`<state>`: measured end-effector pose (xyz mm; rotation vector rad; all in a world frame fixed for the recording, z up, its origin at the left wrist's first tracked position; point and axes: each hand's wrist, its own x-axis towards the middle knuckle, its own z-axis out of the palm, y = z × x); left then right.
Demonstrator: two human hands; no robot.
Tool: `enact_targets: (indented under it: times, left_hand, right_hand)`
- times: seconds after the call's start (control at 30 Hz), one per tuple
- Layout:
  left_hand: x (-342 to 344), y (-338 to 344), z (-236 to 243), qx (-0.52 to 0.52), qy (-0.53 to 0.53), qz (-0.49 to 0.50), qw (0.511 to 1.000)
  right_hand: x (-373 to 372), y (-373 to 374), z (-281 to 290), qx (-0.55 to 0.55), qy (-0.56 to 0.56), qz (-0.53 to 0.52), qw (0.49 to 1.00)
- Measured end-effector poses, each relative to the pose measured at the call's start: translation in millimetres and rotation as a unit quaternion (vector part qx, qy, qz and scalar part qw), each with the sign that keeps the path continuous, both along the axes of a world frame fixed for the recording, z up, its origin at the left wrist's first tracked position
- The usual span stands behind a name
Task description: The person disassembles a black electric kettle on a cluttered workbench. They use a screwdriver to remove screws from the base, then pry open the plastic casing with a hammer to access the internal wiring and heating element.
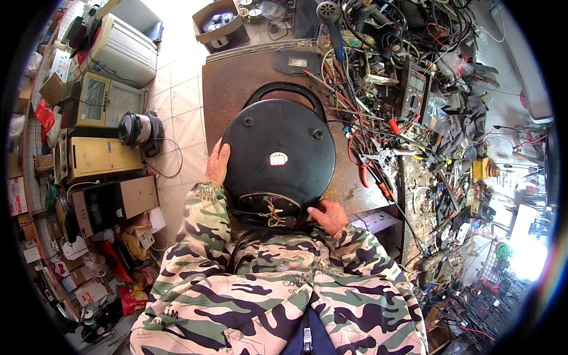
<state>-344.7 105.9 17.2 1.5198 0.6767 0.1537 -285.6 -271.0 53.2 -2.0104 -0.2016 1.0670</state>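
Note:
A black round electric appliance (278, 142) lies on the brown worktable (222, 83), its loop handle pointing away from me. Two round feet and a small label are on its upper face. At its near end an open compartment shows bunched coloured wires (273, 214). My left hand (219, 160) grips the left rim, fingers along the side. At the lower right rim my right hand (328, 216) is closed on the appliance, thumb against the edge and some fingers hidden.
Tangled cables (367, 29), a multimeter (411, 92), pliers (364, 174) and other tools crowd the right. A dark plate (287, 68) lies beyond the appliance. Left are a tiled floor (174, 89), old appliances (106, 157) and a pressure cooker (136, 130). An open box (219, 29) stands at the back.

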Motion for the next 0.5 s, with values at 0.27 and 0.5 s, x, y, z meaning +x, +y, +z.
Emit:
enact_targets:
  times: [0.27, 0.5]
  left_hand:
    - [10, 2, 3, 0.026, 0.027, 0.006, 0.999]
    - [-2, 10, -19, 0.031, 0.017, -0.004, 0.999]
  right_hand:
    - [-3, -21, -23, 0.048, -0.017, -0.041, 0.998]
    - [43, -91, -43, -0.045, -0.088, -0.168, 0.981]
